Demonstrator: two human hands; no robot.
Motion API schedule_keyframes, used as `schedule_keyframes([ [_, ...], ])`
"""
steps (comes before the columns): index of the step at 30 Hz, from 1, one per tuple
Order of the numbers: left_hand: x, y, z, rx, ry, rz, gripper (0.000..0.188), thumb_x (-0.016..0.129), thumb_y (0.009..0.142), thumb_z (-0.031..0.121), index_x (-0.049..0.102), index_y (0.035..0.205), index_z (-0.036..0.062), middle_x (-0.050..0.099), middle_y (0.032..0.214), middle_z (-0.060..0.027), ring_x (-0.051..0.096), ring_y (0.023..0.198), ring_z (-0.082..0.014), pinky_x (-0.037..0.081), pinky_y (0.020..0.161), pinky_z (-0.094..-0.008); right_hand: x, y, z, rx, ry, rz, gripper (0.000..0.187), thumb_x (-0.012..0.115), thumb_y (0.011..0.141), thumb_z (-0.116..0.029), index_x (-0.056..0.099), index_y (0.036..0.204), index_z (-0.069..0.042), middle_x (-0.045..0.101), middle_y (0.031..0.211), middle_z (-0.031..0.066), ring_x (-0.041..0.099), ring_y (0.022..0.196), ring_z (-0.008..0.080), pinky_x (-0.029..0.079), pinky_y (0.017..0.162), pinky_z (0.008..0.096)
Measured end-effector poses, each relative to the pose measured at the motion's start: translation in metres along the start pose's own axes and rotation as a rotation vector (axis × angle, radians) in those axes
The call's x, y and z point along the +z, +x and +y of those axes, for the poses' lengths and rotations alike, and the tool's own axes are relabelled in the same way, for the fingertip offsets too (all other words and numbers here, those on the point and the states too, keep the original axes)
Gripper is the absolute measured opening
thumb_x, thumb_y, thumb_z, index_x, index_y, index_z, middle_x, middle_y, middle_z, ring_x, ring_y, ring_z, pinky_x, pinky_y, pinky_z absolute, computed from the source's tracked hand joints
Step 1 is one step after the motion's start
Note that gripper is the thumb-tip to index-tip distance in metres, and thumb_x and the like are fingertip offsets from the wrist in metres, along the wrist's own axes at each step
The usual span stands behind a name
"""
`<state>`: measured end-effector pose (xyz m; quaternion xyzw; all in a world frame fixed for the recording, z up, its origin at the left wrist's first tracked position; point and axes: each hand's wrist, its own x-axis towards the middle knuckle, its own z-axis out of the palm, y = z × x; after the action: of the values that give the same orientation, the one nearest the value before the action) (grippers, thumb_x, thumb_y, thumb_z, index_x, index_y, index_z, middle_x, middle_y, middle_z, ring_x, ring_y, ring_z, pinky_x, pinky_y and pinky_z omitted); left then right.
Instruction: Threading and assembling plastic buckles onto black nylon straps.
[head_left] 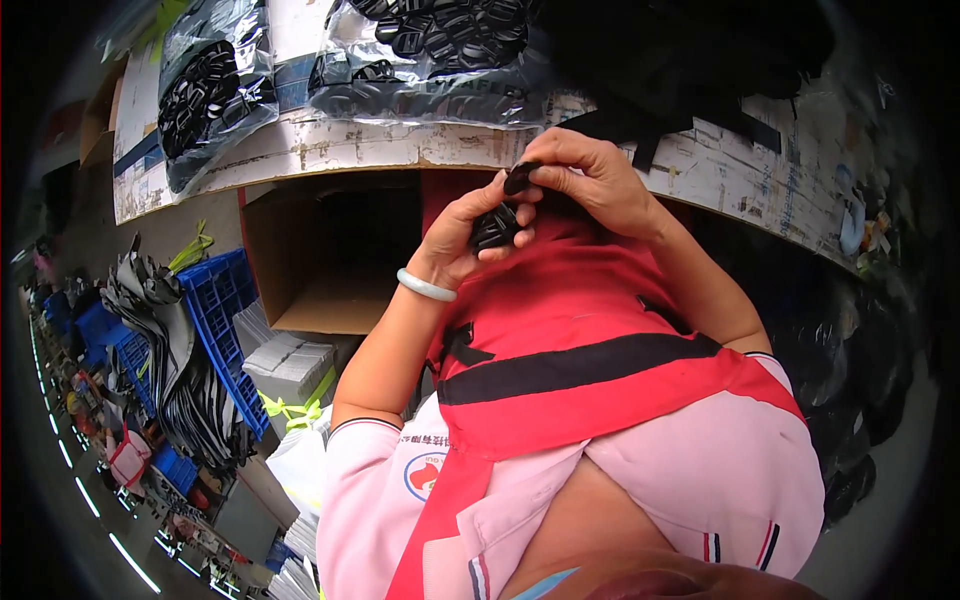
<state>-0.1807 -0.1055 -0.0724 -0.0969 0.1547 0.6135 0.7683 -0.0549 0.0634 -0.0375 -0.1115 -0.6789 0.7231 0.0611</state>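
Note:
My left hand point(462, 236), a pale bangle at its wrist, is closed around several black plastic buckles point(493, 228) in its palm. Between the fingertips of both hands is a small flat dark piece point(520, 178), which looks like another black buckle part; its exact kind is too small to make out. My right hand point(590, 178) pinches this piece from the right, thumb and forefinger together. Both hands are held just in front of the table's near edge, above my red apron point(560, 290).
On the worn white table point(400, 147) lie two clear plastic bags, one left point(205, 105) and one larger point(430, 60), with black buckles inside. Black straps point(650, 140) and dark material lie right. Below left are an open cardboard box point(330, 300), blue crates point(220, 300) and grey strips point(175, 350).

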Motion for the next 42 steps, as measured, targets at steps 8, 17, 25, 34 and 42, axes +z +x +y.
schedule_keyframes([
  [8,-0.023,0.005,-0.018,0.033,-0.265,-0.136,0.025,0.054,0.098,0.025,0.059,0.101,0.0013,0.061,0.091,-0.0103,0.062,0.081,-0.0223,0.049,0.045,-0.0224,-0.024,0.002,-0.004,-0.045,-0.491,0.212,0.016,0.068,0.087,-0.01,0.067,0.101,-0.003,0.064,0.092,0.0068,0.063,0.082,0.0165,0.051,0.075,0.0264],
  [17,-0.006,-0.003,-0.028,0.037,-0.258,0.166,0.018,0.058,0.096,0.022,0.056,0.094,0.0043,0.056,0.084,-0.0088,0.053,0.07,-0.018,0.041,0.037,-0.0196,-0.073,0.052,0.02,-0.401,-1.231,0.507,0.027,0.073,0.077,-0.017,0.066,0.102,-0.011,0.066,0.09,0.0034,0.061,0.087,0.0237,0.049,0.079,0.0338],
  [25,0.02,-0.01,-0.006,0.384,0.536,0.424,0.018,0.063,0.092,0.019,0.064,0.102,0.0033,0.062,0.073,-0.0032,0.054,0.056,-0.0075,0.034,0.036,-0.0178,-0.057,0.041,-0.032,-0.359,-0.696,0.462,0.016,0.061,0.095,-0.016,0.064,0.107,-0.006,0.065,0.078,0.002,0.058,0.065,0.0086,0.046,0.059,0.0212],
  [34,0.021,0.01,-0.04,0.78,0.814,0.573,0.014,0.072,0.085,0.007,0.071,0.097,-0.0005,0.063,0.074,0.0024,0.049,0.06,-0.001,0.034,0.051,-0.0158,0.012,-0.026,-0.026,0.476,0.149,0.161,0.022,0.058,0.097,-0.023,0.06,0.089,-0.003,0.063,0.066,0.0039,0.056,0.051,0.0055,0.043,0.046,0.0177],
  [42,0.009,0.024,-0.052,1.168,1.408,0.439,0.014,0.072,0.08,-0.001,0.069,0.093,-0.0016,0.064,0.075,-0.0065,0.059,0.066,-0.0123,0.045,0.057,-0.0236,0.011,-0.046,0.0,0.404,0.521,0.243,0.023,0.055,0.099,-0.025,0.057,0.092,-0.003,0.062,0.07,0.0042,0.055,0.05,0.0071,0.046,0.047,0.0198],
])
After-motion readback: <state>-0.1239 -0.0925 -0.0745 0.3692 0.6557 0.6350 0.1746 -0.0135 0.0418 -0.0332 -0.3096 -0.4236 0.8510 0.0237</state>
